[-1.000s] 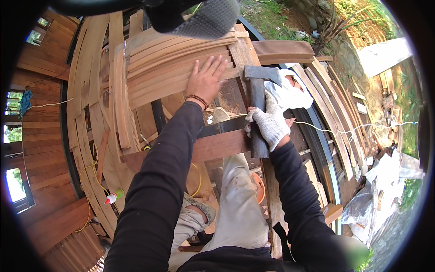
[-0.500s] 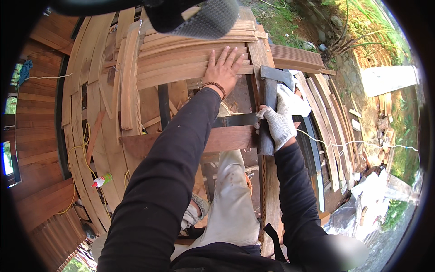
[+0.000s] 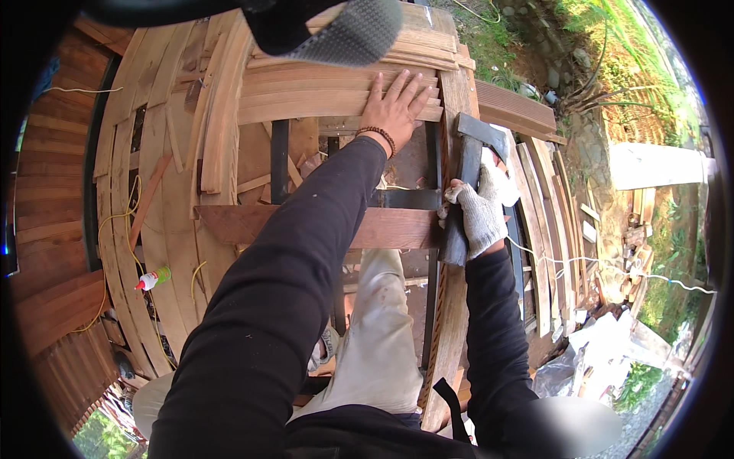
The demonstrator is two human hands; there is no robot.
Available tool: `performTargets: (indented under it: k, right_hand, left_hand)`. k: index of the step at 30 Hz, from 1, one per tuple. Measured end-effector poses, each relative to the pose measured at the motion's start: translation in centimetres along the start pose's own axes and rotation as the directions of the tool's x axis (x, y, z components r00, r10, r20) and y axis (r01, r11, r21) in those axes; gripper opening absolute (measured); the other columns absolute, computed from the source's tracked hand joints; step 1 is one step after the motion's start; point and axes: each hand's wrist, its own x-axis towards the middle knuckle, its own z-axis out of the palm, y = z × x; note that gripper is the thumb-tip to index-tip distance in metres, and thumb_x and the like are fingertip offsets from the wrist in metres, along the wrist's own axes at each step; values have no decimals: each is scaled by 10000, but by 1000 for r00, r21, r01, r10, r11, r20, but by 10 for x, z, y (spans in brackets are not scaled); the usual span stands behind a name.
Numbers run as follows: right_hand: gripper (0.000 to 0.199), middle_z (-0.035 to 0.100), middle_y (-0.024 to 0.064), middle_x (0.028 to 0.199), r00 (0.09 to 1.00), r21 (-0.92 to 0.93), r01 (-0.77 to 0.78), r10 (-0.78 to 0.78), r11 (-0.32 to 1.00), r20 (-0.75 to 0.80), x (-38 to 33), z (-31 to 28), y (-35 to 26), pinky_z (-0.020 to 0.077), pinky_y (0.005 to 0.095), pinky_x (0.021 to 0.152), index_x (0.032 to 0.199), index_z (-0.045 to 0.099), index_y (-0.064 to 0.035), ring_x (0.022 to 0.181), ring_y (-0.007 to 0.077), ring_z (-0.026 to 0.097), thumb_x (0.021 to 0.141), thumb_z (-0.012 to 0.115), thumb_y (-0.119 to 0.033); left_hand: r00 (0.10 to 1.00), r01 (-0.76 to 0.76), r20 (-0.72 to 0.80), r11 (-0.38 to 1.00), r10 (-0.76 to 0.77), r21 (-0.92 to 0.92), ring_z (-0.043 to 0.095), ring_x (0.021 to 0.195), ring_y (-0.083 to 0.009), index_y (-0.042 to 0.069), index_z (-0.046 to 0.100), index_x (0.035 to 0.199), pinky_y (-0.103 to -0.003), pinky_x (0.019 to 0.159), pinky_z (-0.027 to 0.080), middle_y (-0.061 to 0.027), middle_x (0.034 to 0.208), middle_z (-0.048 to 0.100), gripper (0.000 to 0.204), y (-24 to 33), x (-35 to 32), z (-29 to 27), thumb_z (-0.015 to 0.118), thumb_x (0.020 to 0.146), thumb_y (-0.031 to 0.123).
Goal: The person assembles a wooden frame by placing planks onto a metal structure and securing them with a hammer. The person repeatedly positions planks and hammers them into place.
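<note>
My left hand (image 3: 396, 107), bare and with a beaded bracelet at the wrist, lies flat with spread fingers on light brown wooden planks (image 3: 298, 103). It rests near their right ends. In a white knit glove, my right hand (image 3: 478, 214) is wrapped round the dark handle of a hatchet (image 3: 470, 168). The hatchet's grey metal head is at the far end, its blade toward the right. It is over a long wooden beam (image 3: 456, 306) that runs away from me. A reddish-brown board (image 3: 397, 228) crosses under my left forearm.
Long planks (image 3: 164, 214) cover the left side, with a small red-and-green bottle (image 3: 153, 278) and a yellow cord (image 3: 115, 216) on them. Between the dark metal frame bars (image 3: 279, 161) are open gaps. More planks (image 3: 539, 229) and a white cord (image 3: 581, 258) are at right.
The whole view has shifted slightly, with hands and planks appearing farther right. My left hand stays on the planks and my right hand keeps hold of the hatchet.
</note>
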Motion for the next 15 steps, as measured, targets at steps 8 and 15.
performTargets:
  k: [8,15]
  right_hand:
    - [773,640,127,947,998,-21,54,-54,998,11,0,-1,2,560,365,496,1606,193,-127,611,230,653,961,594,10]
    - [911,626,134,998,998,-36,25,-27,999,-63,0,1,1,556,367,500,1658,117,-136,618,232,646,910,601,53]
  left_hand:
    - [886,-177,-464,919,-7,-351,579,1232,-237,173,733,1272,-459,1134,407,-4,1221,660,370,-9,-11,23,657,912,139]
    - [879,-162,-474,899,-55,-406,588,1125,-236,176,768,1216,-433,1026,442,8,1136,663,369,-7,-13,24,709,857,109]
